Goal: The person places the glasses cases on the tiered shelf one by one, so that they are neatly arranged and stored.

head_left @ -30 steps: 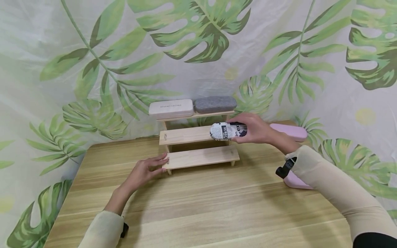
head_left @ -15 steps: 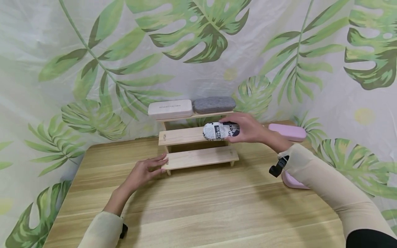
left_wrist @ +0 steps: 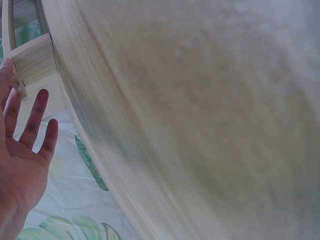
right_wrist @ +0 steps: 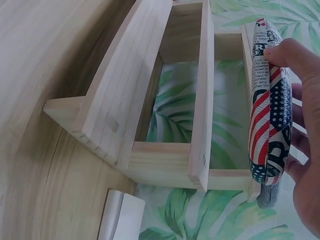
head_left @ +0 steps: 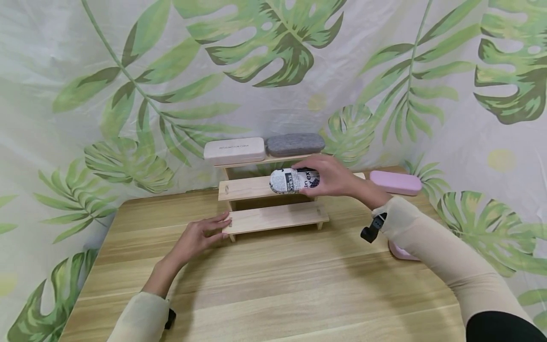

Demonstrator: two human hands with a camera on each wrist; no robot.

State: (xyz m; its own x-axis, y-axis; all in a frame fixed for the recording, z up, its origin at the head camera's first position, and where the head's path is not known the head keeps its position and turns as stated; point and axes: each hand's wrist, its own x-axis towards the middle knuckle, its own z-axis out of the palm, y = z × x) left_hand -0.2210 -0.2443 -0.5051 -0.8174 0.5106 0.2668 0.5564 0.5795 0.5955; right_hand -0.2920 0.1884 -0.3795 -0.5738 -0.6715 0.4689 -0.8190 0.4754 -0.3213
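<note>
My right hand (head_left: 333, 176) grips a newspaper-print glasses case (head_left: 285, 181) by its right part. The case is level, in front of the middle tier of a wooden three-step shelf (head_left: 273, 218). In the right wrist view, the glasses case (right_wrist: 270, 107) also shows stars and red stripes, with my thumb on one side and fingers on the other. My left hand (head_left: 197, 241) touches the left end of the lowest tier. Its fingers look extended in the left wrist view, where the hand (left_wrist: 22, 170) is beside the shelf end. A white glasses case (head_left: 235, 150) and a grey glasses case (head_left: 296, 144) lie on the top tier.
Right of the shelf, a pink case (head_left: 395, 183) lies on the wooden table (head_left: 265, 294). Another pink case (head_left: 402, 251) is partly hidden by my right sleeve. A white box-like object (right_wrist: 122, 215) lies near the shelf. A leaf-print cloth (head_left: 273, 61) hangs behind.
My right hand has moved left with the newspaper-print glasses case, bringing it across the middle tier. The white object behind my right forearm has come into sight. My left hand stays at the shelf.
</note>
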